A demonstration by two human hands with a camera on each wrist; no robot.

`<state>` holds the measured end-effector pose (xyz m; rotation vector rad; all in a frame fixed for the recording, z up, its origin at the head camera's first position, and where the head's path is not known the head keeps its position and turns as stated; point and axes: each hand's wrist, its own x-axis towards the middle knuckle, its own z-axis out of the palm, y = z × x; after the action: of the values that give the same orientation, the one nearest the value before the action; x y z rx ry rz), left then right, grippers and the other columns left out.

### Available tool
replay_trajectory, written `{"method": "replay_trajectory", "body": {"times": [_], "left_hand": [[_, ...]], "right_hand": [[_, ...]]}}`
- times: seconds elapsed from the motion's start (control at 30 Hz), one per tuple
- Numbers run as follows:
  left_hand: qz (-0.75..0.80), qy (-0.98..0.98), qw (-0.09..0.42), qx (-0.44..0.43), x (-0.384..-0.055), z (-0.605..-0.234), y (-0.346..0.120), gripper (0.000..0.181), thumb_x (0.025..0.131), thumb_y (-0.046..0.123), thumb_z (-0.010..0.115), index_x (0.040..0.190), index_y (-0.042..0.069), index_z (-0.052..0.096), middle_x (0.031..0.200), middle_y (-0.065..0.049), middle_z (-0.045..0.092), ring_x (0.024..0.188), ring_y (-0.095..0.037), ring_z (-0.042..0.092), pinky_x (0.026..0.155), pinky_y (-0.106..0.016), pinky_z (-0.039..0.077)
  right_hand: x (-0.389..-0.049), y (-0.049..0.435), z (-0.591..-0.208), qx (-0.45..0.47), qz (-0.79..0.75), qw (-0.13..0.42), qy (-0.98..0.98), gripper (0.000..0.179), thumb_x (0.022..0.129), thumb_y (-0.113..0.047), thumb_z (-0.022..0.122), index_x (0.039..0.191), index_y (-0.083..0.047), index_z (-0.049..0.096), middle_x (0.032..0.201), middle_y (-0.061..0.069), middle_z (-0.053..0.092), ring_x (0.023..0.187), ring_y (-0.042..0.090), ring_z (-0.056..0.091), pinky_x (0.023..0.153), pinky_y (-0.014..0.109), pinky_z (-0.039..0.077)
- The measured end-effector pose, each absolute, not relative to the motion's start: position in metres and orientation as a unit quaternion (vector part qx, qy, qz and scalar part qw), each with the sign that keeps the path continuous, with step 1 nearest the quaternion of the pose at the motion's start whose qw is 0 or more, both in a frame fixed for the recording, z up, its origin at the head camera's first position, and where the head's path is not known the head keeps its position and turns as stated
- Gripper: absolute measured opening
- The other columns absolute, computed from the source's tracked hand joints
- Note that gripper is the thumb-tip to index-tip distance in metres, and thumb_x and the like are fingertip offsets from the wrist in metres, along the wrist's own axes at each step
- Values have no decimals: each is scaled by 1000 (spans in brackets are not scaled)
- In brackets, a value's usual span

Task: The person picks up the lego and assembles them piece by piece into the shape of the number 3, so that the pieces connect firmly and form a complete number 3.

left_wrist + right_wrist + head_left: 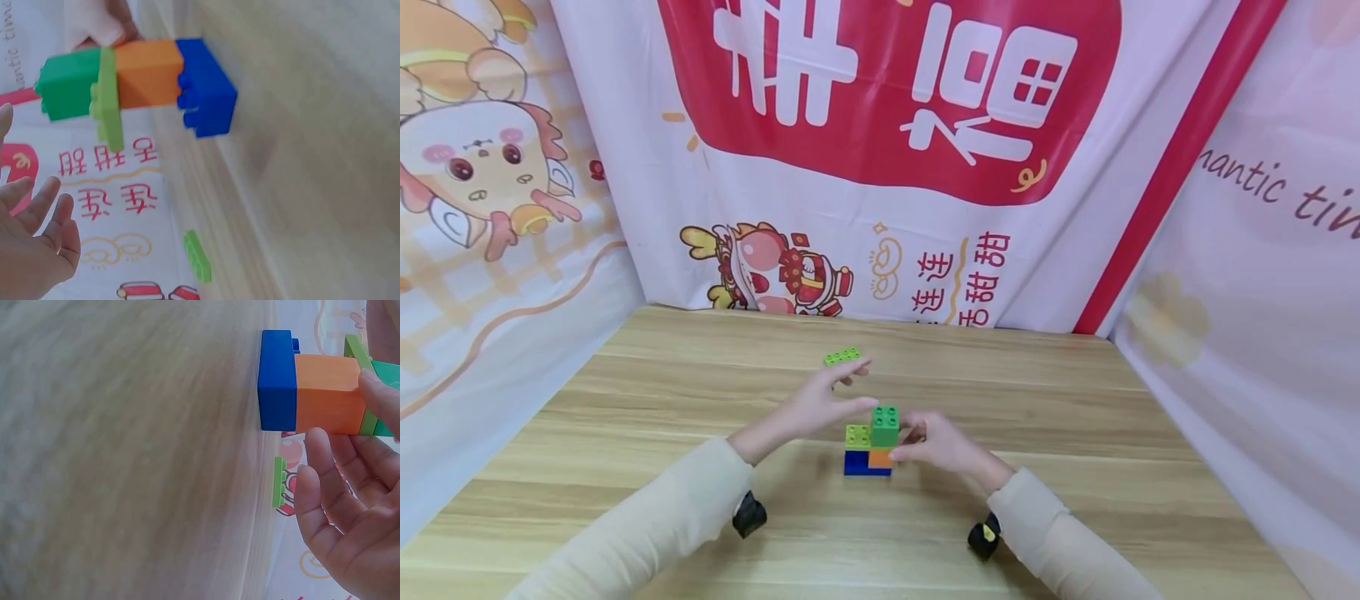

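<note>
A small block tower stands on the table: a blue block (209, 87) at the bottom, an orange block (328, 394) on its right part, a flat lime block (109, 100) across that and overhanging to the left, and a green block (885, 427) on top. My right hand (943, 443) holds the tower from the right, thumb on the near side around the orange and lime blocks, other fingers partly hidden behind. My left hand (820, 404) hovers at the upper left, fingers extended and apart, thumb tip close to the green block; it holds nothing.
Another flat lime block (842, 356) lies farther back on the wood-grain table (1037, 375), beyond my left hand. Printed cloth (865, 175) hangs behind the table and along both sides. A black strap piece (749, 515) sits below the left wrist.
</note>
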<state>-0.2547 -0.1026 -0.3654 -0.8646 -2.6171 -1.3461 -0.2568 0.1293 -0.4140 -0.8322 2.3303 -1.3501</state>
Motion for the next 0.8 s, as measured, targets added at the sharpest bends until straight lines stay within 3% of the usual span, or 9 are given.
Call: {"method": "replay_trajectory", "body": {"times": [0.2, 0.5, 0.8], "left_hand": [[-459, -852, 72, -241, -273, -354, -114, 63, 84, 37, 67, 137, 13, 44, 125, -4, 55, 104, -20, 50, 84, -42, 43], [-478, -847, 96, -211, -294, -352, -127, 63, 84, 35, 66, 138, 12, 42, 123, -7, 54, 105, -22, 49, 86, -44, 39], [-477, -857, 94, -169, -313, -359, -130, 61, 86, 36, 64, 139, 15, 41, 127, -7, 51, 108, -24, 48, 86, -43, 42]], "right_hand": [[-256, 130, -413, -288, -474, 161, 817, 36, 81, -19, 72, 112, -3, 62, 99, 10, 65, 76, 25, 64, 68, 31, 50], [-254, 129, -412, -294, -472, 154, 816, 36, 81, -15, 71, 113, -1, 61, 100, 11, 65, 73, 19, 63, 67, 30, 50], [-246, 127, -399, -298, -474, 159, 813, 32, 83, -11, 69, 111, 2, 61, 97, 13, 65, 78, 32, 63, 69, 28, 49]]}}
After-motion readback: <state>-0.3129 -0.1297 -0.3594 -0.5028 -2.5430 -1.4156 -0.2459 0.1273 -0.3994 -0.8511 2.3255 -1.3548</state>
